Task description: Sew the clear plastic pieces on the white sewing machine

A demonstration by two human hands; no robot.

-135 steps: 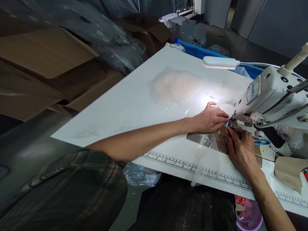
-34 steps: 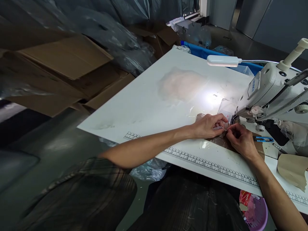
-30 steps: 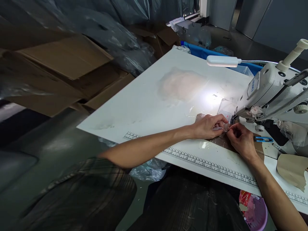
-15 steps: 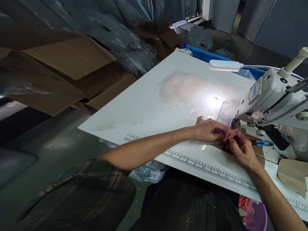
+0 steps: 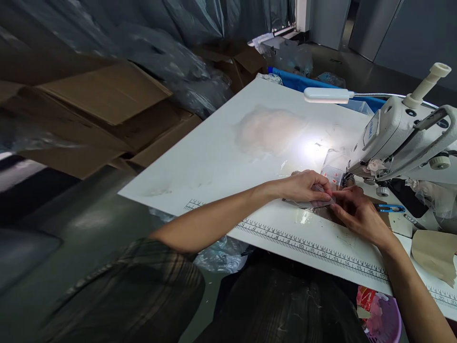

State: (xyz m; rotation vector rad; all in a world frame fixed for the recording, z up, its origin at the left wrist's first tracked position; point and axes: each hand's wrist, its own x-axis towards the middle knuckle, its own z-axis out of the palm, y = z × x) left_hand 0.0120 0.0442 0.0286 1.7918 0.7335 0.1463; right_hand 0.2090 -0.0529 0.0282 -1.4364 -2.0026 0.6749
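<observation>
My left hand [image 5: 307, 186] is closed on a thin, pale sheer fabric piece [image 5: 307, 205], pinched between thumb and fingers just left of the needle area. Close against it, my right hand [image 5: 357, 209] pinches the fabric's right edge with thumb and forefinger. Both hands rest low over the white table [image 5: 200, 166], in front of the sewing machine [image 5: 382, 128]. The fingers partly hide the fabric. Beside my right hand lie blue-handled thread snips [image 5: 391, 208].
A white lamp [image 5: 326, 95] shines over the table. Brown paper [image 5: 433, 255] lies at the right, and a ruler scale [image 5: 303, 245] runs along the front edge. Cardboard boxes [image 5: 107, 95] stand to the left. Below the table is a purple basket [image 5: 392, 321].
My hands have drawn slightly apart, and more of the sheer fabric shows under my left hand. My right hand has turned so its back faces up more. The view has shifted slightly.
</observation>
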